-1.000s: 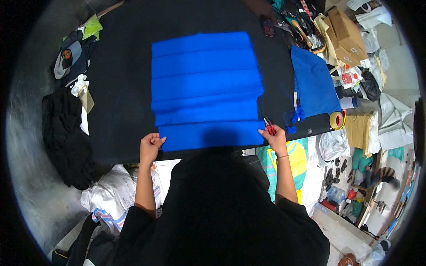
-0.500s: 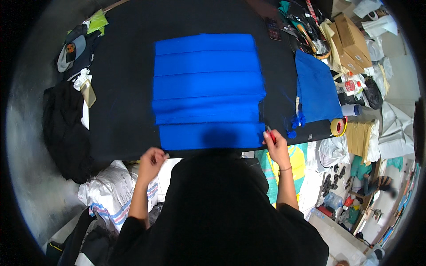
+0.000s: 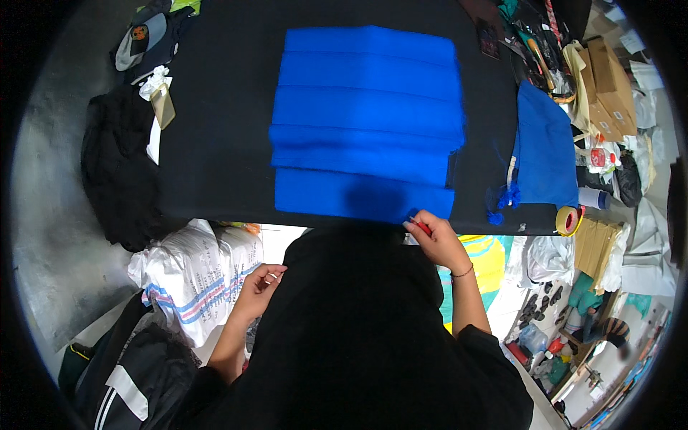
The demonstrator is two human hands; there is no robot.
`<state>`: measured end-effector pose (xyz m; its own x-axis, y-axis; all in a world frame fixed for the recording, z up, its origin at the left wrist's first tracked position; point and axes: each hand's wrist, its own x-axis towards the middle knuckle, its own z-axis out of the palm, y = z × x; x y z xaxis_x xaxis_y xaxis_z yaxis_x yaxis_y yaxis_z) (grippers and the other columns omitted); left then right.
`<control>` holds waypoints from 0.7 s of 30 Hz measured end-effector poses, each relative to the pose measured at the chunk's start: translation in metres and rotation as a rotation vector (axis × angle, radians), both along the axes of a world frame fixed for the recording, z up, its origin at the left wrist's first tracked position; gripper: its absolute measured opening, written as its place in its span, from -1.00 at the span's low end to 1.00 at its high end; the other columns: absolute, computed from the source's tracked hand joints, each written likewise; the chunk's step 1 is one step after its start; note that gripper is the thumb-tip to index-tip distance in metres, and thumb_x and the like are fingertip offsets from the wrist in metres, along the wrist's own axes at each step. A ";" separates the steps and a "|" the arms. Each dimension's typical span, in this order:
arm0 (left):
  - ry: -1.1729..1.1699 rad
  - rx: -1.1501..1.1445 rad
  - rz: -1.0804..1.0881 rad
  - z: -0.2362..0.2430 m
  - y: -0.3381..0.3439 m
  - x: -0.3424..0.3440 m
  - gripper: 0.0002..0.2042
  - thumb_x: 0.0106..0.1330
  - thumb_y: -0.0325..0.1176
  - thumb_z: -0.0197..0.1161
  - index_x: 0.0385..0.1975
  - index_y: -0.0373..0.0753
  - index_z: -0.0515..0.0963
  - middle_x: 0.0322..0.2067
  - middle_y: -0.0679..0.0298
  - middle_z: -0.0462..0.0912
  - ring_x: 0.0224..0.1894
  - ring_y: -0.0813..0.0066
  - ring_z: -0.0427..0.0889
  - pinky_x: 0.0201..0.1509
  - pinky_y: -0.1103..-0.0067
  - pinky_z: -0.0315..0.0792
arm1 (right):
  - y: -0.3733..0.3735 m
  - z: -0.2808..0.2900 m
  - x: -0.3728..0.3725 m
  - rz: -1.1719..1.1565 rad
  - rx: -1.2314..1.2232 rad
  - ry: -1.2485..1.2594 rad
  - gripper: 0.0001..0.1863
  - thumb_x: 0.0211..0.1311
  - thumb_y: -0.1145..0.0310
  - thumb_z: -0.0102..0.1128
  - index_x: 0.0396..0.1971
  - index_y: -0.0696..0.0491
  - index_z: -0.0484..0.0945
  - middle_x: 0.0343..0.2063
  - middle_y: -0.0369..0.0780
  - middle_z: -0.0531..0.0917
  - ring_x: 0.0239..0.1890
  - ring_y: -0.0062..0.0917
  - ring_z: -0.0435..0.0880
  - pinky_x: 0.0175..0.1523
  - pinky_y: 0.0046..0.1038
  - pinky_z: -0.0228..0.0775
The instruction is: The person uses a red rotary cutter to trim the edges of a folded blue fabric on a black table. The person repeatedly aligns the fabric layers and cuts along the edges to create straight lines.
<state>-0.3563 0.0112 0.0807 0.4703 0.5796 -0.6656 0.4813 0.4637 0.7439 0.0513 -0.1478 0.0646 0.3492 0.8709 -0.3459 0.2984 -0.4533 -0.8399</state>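
I am in what looks like a cluttered textile workshop: blue cloth pieces [image 3: 369, 107] lie on my black-covered table [image 3: 222, 129], with tape [image 3: 562, 221], cardboard boxes [image 3: 611, 79] and stuffed white sacks [image 3: 183, 265] around.

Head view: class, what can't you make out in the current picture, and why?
All in the head view:
- Red-handled tool: mostly covered by the right hand.
- Left hand: any pinched item is too small to tell.
- Blue cloth: underside hidden against the black table.
- Lime-green item: cut off by the top edge.
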 end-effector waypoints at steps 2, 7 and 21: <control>0.033 0.138 -0.183 0.005 0.007 0.008 -0.83 0.47 -0.56 0.27 -0.02 -0.29 0.69 -0.21 0.43 0.56 -0.24 0.70 0.54 -0.10 0.73 0.43 | -0.008 -0.001 0.003 0.080 -0.059 0.051 -0.73 0.43 0.25 0.37 -0.33 0.15 0.57 -0.50 -0.08 0.59 -0.48 -0.33 0.48 -0.30 -0.33 0.38; 0.097 0.154 -0.260 0.004 0.012 0.014 -0.79 0.42 -0.55 0.30 0.00 -0.24 0.70 -0.22 0.42 0.70 -0.14 0.72 0.61 -0.13 0.69 0.43 | -0.010 -0.006 0.005 0.243 -0.001 0.140 -0.79 0.31 0.34 0.46 -0.20 0.12 0.67 -0.38 -0.12 0.68 -0.35 -0.36 0.65 -0.17 -0.35 0.49; 0.008 0.183 -0.542 -0.008 0.036 0.042 -0.81 0.41 -0.50 0.33 -0.02 -0.24 0.69 -0.29 0.46 0.57 -0.29 0.70 0.50 -0.23 0.70 0.34 | -0.012 -0.034 0.000 0.310 -0.012 0.237 -0.73 0.41 0.29 0.37 -0.02 0.11 0.69 -0.31 -0.16 0.74 -0.26 -0.52 0.63 -0.08 -0.35 0.52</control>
